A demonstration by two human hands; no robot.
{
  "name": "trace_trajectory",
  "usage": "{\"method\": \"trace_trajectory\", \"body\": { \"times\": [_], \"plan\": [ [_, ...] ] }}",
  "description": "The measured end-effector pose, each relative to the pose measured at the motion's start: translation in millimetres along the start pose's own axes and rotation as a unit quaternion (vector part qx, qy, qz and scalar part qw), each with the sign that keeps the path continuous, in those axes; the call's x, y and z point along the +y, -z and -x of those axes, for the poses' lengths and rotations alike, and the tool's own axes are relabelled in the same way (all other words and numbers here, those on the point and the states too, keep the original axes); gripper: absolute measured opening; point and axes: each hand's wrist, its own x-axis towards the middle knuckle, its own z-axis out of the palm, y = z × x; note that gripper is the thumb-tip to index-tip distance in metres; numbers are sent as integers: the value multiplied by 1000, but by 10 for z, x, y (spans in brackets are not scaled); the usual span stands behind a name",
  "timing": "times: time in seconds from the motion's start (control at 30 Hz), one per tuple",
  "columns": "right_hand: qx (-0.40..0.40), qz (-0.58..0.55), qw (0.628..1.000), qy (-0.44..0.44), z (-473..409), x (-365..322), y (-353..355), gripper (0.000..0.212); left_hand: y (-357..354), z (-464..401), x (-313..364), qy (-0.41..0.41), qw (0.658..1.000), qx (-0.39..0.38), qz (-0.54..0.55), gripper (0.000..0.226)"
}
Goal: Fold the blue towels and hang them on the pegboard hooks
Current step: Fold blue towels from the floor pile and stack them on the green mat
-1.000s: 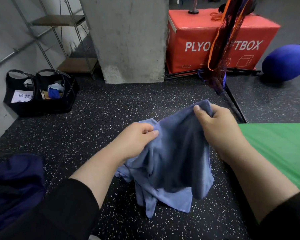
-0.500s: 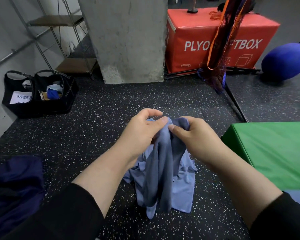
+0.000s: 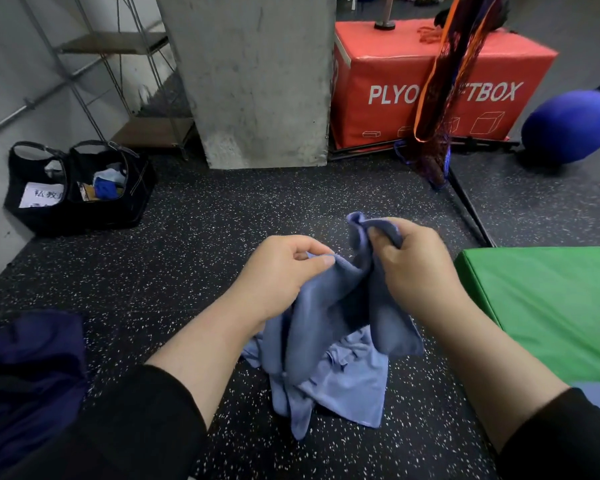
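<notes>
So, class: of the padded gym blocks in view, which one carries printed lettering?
The red plyo box behind the concrete pillar; it has white lettering, while the green padded block at the right is plain.

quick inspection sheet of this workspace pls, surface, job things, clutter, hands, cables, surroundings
surface: black speckled rubber floor; no table in view.
job's things: blue towel bunched and unfolded, held up between both hands, its lower part on or near the floor; a paler blue cloth lies under it. No pegboard or hooks in view.
clutter: dark navy fabric at lower left; black bags with a paper label and small items inside.
grippers: left hand pinches the towel's edge; right hand grips a gathered corner.
cables: nothing seen.
surroundings: concrete pillar, red plyo box, blue ball, green mat, wire shelf, hanging mesh net.
</notes>
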Motion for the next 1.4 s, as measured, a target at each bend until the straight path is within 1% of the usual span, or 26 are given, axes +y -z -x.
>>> {"method": "trace_trajectory", "body": {
  "times": [0.07,0.13,0.17,0.23,0.3,0.37,0.47,0.57,0.63,0.67,0.7,0.73,0.77,0.83,0.87,0.9,0.97,1.0,1.03,1.07,1.1,1.13,1.2,1.23,1.3,1.4],
  "plan": [
    [-77,22,996,46,39,-46,-50,26,-19,-1,10,-20,1000,11,-11,12],
    [-154,32,986,60,78,-76,-81,28,-19,-7,24,-23,999,33,-17,15],
    [-184,26,981,60,96,-76,-86,27,-17,-8,30,-21,999,42,-10,15],
    [-212,4,976,58,113,-66,-103,20,-13,9,52,-24,998,46,25,10],
    [-210,-3,976,54,107,-54,-121,15,-11,33,94,-24,997,40,60,6],
    [-202,8,978,51,102,-36,-153,16,-10,53,118,-21,996,26,79,7],
    [-168,39,985,28,84,-9,-166,22,-4,61,133,-21,996,10,83,10],
    [-129,58,990,8,58,-23,-113,19,16,52,109,1,997,-9,74,12],
    [-76,47,996,-18,26,-32,-38,19,55,67,65,50,997,-58,25,5],
    [-49,40,998,-31,2,-19,5,20,69,88,36,76,993,-93,-21,6],
    [-26,33,998,-44,-21,-1,50,22,81,98,-5,96,985,-120,-77,19],
    [-10,31,998,-56,-40,26,87,24,86,99,-37,105,979,-125,-121,31],
    [-4,36,997,-63,-52,56,114,25,83,88,-54,93,979,-108,-144,37],
    [-17,67,996,-62,-58,98,117,23,83,61,-51,38,987,-46,-148,36],
    [-30,81,995,-55,-52,97,110,19,84,35,-46,9,989,-18,-144,33],
    [-48,91,993,-49,-35,70,102,19,77,19,-31,-15,990,-2,-138,29],
    [-106,100,989,-11,11,14,70,47,48,13,-13,-49,990,5,-134,23],
    [-134,100,986,16,28,-11,46,56,32,14,-5,-59,989,1,-132,23],
    [-163,93,982,39,50,-32,11,58,18,20,6,-61,990,-6,-127,23],
    [-189,83,977,55,75,-38,-26,55,3,24,10,-64,991,-17,-117,22],
    [-208,70,973,65,87,-26,-60,46,-7,28,26,-66,992,-26,-100,19],
    [-220,59,972,66,93,-13,-86,34,-15,27,39,-68,994,-29,-83,17],
    [-214,59,973,59,84,7,-110,10,-5,19,48,-68,995,-23,-74,20],
    [-200,71,976,51,72,15,-108,6,15,23,52,-59,994,-21,-84,22],
    [-153,96,983,23,37,28,-95,11,102,22,33,-31,990,-28,-136,24],
    [-98,100,990,-20,-10,53,-38,10,280,18,-13,11,970,-59,-235,36]
  ]
}}
